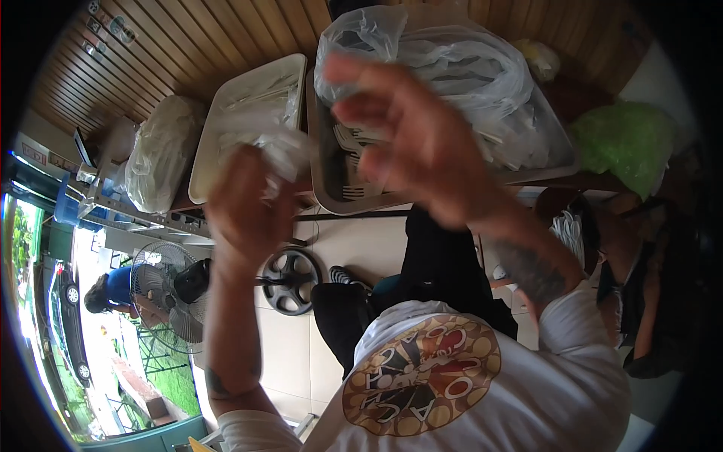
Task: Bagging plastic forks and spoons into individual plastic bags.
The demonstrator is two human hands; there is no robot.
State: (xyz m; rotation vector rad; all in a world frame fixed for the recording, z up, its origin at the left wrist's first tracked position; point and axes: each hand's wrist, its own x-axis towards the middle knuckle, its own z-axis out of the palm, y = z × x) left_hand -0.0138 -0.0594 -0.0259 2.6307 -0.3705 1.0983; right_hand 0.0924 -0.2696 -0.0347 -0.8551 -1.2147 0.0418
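My left hand [248, 206], blurred by motion, is closed around a translucent plastic packet [285, 150] whose contents I cannot make out. It is raised over the near end of a cream tray [217, 107] holding thin plastic-wrapped items. My right hand [421, 141] hovers with fingers spread and nothing in them, above a grey metal tray [323, 195]. White plastic forks [349, 141] lie in that tray's left part, partly covered by the hand. Large clear plastic bags [469, 68] fill its far side, and smaller wrapped packets [522, 144] sit at its right.
A full clear plastic bag [164, 152] stands left of the trays, a green plastic bag [624, 144] to the right. Below left is a pedestal fan [169, 294] with a round base [291, 281]. Another person sits at right beside white plastic cutlery [567, 230].
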